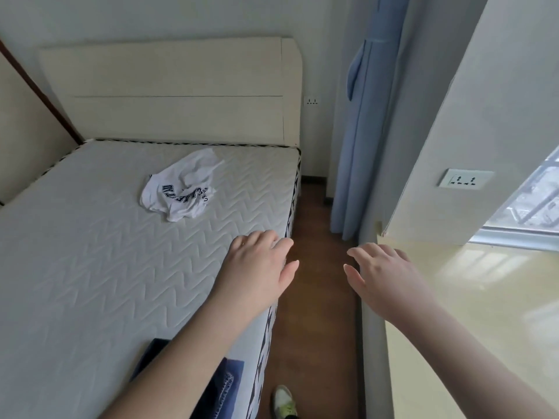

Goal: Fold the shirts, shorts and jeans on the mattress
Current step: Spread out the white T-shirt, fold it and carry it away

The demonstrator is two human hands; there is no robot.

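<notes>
Left hand (260,261) empty over mattress (90,267) edge, right hand (384,273) empty — crumpled shirt (178,189) beyond

The mattress (90,252) had a matt white quilted cloth top stitched in zigzags. The crumpled shirt (178,192) near its head end was thin white cloth with dark print. The headboard (181,86) looked smooth cream-painted wood, the floor (317,267) brown wood, the sill (484,313) glossy yellow.

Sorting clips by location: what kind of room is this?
Most likely a bedroom: a bare mattress against a headboard, a curtain by a window, and a crumpled shirt waiting to be folded.
</notes>
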